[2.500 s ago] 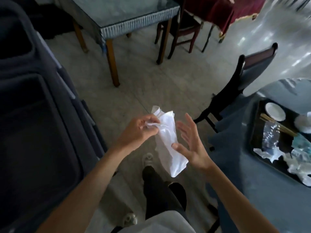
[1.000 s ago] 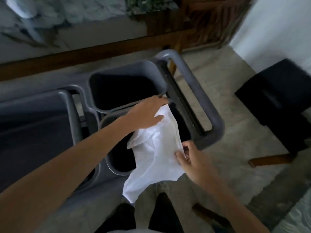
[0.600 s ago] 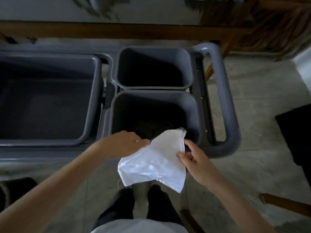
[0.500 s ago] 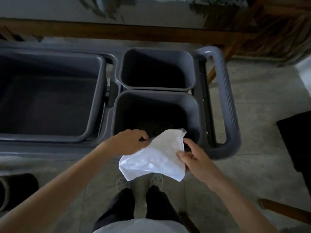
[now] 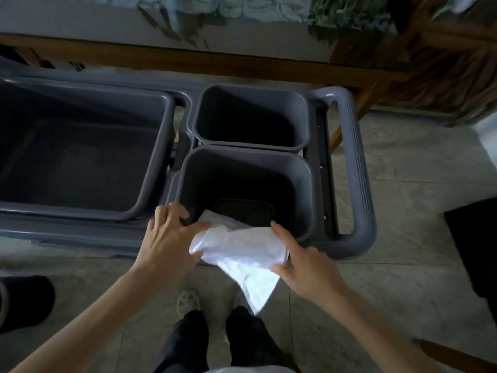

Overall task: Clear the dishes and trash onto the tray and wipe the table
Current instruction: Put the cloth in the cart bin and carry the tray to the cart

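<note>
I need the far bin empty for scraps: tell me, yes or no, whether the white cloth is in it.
No. The white cloth is draped over the near rim of the near bin, not the far bin.

We stand in what looks like a restaurant dining room: a grey bussing cart (image 5: 357, 184) with a wide tub (image 5: 150, 168) and two small bins (image 5: 306, 173) on a tiled floor (image 5: 403, 278), beside a wooden-framed table (image 5: 188, 53).

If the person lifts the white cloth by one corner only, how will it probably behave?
The white cloth looks floppy: it drapes over the near rim of the grey bin and a corner hangs down. It is probably light, since the left hand and right hand handle it with fingertips only. It would likely sag, not keep its shape.
</note>
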`<action>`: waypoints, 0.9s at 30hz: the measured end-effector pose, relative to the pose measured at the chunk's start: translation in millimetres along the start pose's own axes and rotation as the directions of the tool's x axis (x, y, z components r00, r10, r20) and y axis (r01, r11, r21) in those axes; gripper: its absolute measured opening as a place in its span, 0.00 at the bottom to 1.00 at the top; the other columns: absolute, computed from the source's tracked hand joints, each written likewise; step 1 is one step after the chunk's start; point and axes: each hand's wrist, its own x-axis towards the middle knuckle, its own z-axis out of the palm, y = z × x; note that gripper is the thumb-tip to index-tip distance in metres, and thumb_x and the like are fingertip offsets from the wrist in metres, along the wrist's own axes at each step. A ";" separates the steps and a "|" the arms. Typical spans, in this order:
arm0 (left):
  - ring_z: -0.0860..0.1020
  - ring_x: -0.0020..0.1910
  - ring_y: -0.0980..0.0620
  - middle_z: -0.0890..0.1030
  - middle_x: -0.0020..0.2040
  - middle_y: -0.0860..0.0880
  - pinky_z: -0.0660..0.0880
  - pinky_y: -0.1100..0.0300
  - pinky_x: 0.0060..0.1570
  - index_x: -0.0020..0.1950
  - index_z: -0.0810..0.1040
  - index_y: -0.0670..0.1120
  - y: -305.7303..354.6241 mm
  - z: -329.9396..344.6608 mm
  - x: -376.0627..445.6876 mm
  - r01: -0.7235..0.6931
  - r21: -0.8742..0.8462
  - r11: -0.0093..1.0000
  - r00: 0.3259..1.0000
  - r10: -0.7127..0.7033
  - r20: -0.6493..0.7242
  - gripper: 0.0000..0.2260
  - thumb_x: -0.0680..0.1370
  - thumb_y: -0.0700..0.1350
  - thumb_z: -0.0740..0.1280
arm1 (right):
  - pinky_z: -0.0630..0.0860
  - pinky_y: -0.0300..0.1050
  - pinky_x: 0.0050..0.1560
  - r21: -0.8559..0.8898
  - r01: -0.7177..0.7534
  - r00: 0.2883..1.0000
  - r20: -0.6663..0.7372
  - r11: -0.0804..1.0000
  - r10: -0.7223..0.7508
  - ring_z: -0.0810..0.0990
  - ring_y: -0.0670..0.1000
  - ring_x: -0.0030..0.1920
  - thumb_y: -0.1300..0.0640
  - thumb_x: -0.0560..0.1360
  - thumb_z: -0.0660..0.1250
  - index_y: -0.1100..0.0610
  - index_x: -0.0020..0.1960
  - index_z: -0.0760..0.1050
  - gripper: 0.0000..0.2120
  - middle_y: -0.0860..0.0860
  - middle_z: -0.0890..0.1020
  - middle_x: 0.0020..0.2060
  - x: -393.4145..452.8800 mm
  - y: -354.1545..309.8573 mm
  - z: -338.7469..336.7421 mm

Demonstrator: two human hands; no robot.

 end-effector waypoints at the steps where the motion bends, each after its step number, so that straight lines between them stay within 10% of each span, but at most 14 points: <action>1: 0.68 0.61 0.41 0.72 0.63 0.45 0.73 0.44 0.57 0.63 0.81 0.58 1.1 1.2 2.9 -0.046 0.013 0.999 0.999 0.047 -0.023 0.28 0.63 0.50 0.81 | 0.78 0.46 0.39 -0.110 -0.029 0.999 -0.025 0.993 0.027 0.83 0.49 0.39 0.38 0.79 0.65 0.33 0.81 0.46 0.38 0.45 0.83 0.39 2.4 -2.8 -4.7; 6: 0.73 0.69 0.51 0.72 0.73 0.54 0.60 0.51 0.74 0.76 0.69 0.54 8.5 18.3 18.8 -0.291 -0.048 0.955 0.949 0.295 0.114 0.31 0.74 0.55 0.73 | 0.77 0.50 0.50 -0.419 -0.032 0.977 -0.204 0.907 -0.060 0.79 0.55 0.57 0.35 0.68 0.74 0.44 0.69 0.74 0.32 0.50 0.80 0.56 14.9 -24.4 -24.1; 12: 0.59 0.79 0.51 0.62 0.79 0.52 0.48 0.54 0.78 0.80 0.58 0.55 9.7 18.8 18.8 -0.384 0.088 0.919 0.908 0.359 0.217 0.28 0.81 0.55 0.64 | 0.79 0.55 0.55 -0.348 0.141 0.979 0.187 0.927 -0.078 0.80 0.60 0.62 0.46 0.76 0.72 0.54 0.69 0.74 0.25 0.55 0.82 0.60 36.3 -40.7 -34.5; 16: 0.41 0.81 0.48 0.46 0.83 0.53 0.46 0.49 0.78 0.81 0.56 0.58 -12.3 -46.6 18.9 -0.447 0.121 0.886 0.886 0.457 -0.078 0.33 0.79 0.56 0.66 | 0.64 0.57 0.77 -0.411 0.268 0.963 0.093 0.871 -0.253 0.61 0.61 0.79 0.37 0.76 0.71 0.55 0.82 0.58 0.44 0.58 0.60 0.81 45.6 -89.8 -72.0; 22: 0.40 0.81 0.43 0.44 0.83 0.51 0.48 0.46 0.75 0.82 0.53 0.56 -73.7 -180.4 -39.1 -0.233 0.221 0.947 0.859 0.307 -0.409 0.39 0.76 0.64 0.65 | 0.59 0.55 0.78 -0.363 0.429 0.729 -0.402 0.827 -0.554 0.54 0.58 0.82 0.34 0.77 0.67 0.55 0.83 0.56 0.44 0.55 0.54 0.84 48.7 -243.1 -143.8; 27: 0.36 0.80 0.44 0.40 0.83 0.54 0.45 0.42 0.77 0.82 0.46 0.58 -132.4 -252.1 -121.6 -0.011 0.253 0.967 0.798 0.161 -0.580 0.39 0.76 0.66 0.61 | 0.54 0.61 0.81 -0.377 0.441 0.628 -0.519 0.814 -0.580 0.46 0.57 0.84 0.28 0.76 0.62 0.47 0.84 0.48 0.46 0.52 0.46 0.84 30.2 -350.8 -150.7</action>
